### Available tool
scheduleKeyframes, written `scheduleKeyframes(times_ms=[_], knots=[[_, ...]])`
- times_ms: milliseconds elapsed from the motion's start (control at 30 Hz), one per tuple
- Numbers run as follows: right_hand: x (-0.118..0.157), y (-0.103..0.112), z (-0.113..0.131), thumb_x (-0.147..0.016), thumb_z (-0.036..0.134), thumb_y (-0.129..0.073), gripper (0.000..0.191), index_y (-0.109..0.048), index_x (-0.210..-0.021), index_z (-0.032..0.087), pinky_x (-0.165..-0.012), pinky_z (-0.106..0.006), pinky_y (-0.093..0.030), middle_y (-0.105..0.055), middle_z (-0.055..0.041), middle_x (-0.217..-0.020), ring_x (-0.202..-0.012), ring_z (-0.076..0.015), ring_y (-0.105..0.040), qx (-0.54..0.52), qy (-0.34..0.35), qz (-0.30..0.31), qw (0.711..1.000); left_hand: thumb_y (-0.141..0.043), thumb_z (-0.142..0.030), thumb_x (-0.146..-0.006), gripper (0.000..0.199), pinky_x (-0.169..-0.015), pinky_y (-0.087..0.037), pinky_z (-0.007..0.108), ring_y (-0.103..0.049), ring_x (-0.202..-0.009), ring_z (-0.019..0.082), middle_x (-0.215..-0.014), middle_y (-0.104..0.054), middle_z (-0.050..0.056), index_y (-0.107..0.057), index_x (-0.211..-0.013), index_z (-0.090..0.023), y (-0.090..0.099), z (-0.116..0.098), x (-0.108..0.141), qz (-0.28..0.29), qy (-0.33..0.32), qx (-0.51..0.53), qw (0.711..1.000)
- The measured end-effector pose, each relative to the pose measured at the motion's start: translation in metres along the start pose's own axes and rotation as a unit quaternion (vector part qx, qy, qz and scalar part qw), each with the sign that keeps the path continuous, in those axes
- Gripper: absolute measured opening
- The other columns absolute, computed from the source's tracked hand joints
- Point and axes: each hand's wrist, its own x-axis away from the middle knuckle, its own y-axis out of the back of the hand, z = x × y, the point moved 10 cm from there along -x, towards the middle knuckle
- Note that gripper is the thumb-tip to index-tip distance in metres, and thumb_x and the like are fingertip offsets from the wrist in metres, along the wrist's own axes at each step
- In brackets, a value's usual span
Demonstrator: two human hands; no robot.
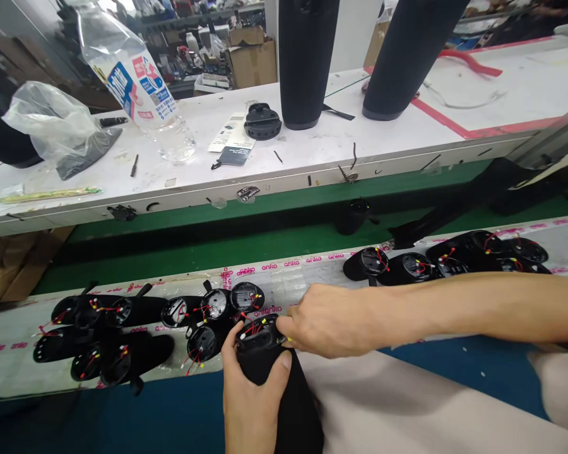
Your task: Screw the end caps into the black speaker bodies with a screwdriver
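One view here, peering from the head, forward and down! Left hand (253,403) and right hand (329,321) sit near, the white table (407,131) beyond.

a labelled bottle (139,88) stands near a crumpled plastic bag (52,113).

The left hand (253,403) grips a black cylinder (297,400) at six o'clock; the right hand (329,321) touches its open end (254,340) at three o'clock.
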Motion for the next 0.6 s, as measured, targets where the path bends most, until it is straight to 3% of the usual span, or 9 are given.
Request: scheduleKeyframes(times_ms=[100,200,400,600], knots=[[0.000,0.009,-0.013,-0.119,0.039,-0.050,0.026,-0.062,-0.111,0.018,-0.055,-0.031,-0.026,-0.072,-0.0016,-0.081,-0.059,-0.0164,-0.055,-0.082,-0.039,-0.048,0.995,-0.080,-0.056,-0.079,0.086,-0.127,-0.035,0.061,-0.056,-0.146,0.043,-0.152,-0.064,0.020,-0.054,-0.153,-0.021,0.003,0.008,-0.006,0.003,-0.007,0.027,1.000],[0.003,0.010,-0.014,-0.120,0.042,-0.048,0.030,-0.062,-0.109,0.017,-0.055,-0.032,-0.023,-0.071,-0.0024,-0.080,-0.056,-0.0163,-0.052,-0.059,-0.050,-0.063,0.995,-0.079,-0.055,-0.078,0.086,-0.123,-0.038,0.062,-0.057,-0.145,0.044,-0.152,-0.064,0.019,-0.054,-0.153,-0.022,0.006,0.004,-0.005,-0.005,0.001,0.016,1.000],[0.003,0.010,0.006,-0.118,0.031,-0.049,0.023,-0.061,-0.104,0.017,-0.050,-0.033,-0.020,-0.063,-0.0001,-0.074,-0.052,-0.0147,-0.042,0.017,0.010,-0.066,0.998,-0.073,-0.057,-0.079,0.091,-0.106,-0.051,0.059,-0.070,-0.129,0.046,-0.142,-0.071,0.023,-0.047,-0.157,-0.018,0.001,-0.024,0.007,-0.008,0.020,-0.046,0.999],[0.003,0.011,0.007,-0.115,0.026,-0.053,0.020,-0.061,-0.099,0.017,-0.048,-0.032,-0.018,-0.059,0.0021,-0.071,-0.051,-0.0130,-0.032,0.029,0.018,-0.064,0.997,-0.073,-0.054,-0.081,0.088,-0.110,-0.052,0.057,-0.068,-0.137,0.043,-0.149,-0.070,0.022,-0.048,-0.158,-0.021,0.001,-0.025,0.009,-0.016,0.017,-0.060,0.998]])
